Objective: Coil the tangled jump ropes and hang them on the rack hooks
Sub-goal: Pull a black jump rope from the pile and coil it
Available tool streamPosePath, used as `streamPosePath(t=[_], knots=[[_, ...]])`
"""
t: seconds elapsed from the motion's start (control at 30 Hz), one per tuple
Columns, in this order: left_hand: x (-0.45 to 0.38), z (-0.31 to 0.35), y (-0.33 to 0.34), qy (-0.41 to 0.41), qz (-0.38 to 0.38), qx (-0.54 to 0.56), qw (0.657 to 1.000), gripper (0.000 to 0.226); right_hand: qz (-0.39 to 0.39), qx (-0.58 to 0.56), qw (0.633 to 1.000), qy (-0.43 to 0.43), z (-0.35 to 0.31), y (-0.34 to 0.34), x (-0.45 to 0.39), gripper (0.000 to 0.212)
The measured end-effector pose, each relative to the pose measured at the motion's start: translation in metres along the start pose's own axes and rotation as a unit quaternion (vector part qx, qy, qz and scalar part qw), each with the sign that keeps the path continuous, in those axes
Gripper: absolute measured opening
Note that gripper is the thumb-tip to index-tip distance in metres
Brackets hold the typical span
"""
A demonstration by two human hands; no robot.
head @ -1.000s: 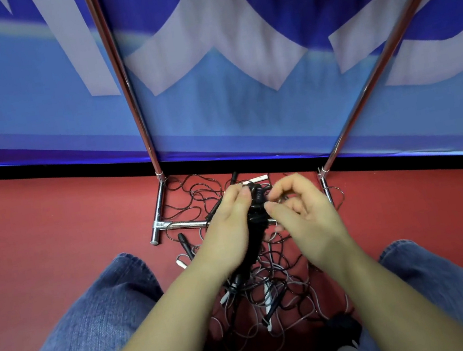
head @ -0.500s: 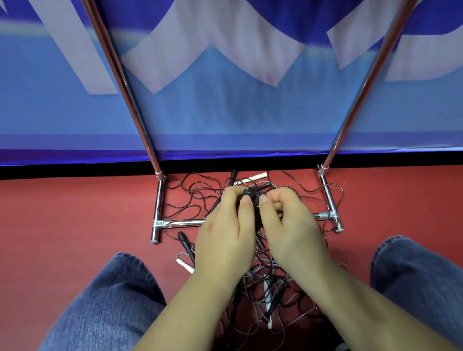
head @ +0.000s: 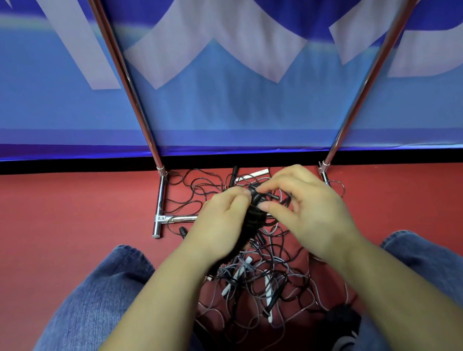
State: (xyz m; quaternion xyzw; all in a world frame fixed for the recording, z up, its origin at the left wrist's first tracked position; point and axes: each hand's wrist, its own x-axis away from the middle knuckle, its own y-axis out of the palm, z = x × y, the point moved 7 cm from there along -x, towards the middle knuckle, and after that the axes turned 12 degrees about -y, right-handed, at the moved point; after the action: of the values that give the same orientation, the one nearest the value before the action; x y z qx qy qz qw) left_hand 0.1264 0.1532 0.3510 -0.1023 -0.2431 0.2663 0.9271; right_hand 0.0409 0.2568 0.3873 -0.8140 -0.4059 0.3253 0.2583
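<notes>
Sprawling ropes (head: 260, 289), red floor (head: 49, 222), blue banner (head: 214, 111)

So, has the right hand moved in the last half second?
Yes. The right hand shifted right, toward the rack's right foot, away from the left hand.

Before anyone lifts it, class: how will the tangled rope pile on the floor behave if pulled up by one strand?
Probably floppy: the tangled rope pile lies in thin slack loops. Likely it rises as one snagged clump, since strands cross everywhere. The white handles may dangle and swing.
</notes>
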Motion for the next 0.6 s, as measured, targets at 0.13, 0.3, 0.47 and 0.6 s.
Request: streamPosePath(t=[0.13,0.3,0.47,0.6], knots=[[0.010,0.002,0.000,0.001,-0.039,-0.043,0.998,0.038,-0.062,0.079,0.994,-0.052,-0.013,-0.006,0.000,0.016],[0.032,0.001,0.002,-0.014,-0.069,-0.041,0.997,0.030,-0.169,0.015,0.985,-0.033,-0.024,-0.003,0.007,0.016],[0.055,0.004,0.007,-0.023,-0.085,-0.035,0.995,0.026,-0.268,0.085,0.957,-0.067,-0.055,-0.005,0.015,0.026],[0.075,0.025,0.010,0.029,-0.097,-0.042,0.994,0.027,-0.288,0.149,0.939,-0.116,-0.079,-0.024,0.016,0.030]])
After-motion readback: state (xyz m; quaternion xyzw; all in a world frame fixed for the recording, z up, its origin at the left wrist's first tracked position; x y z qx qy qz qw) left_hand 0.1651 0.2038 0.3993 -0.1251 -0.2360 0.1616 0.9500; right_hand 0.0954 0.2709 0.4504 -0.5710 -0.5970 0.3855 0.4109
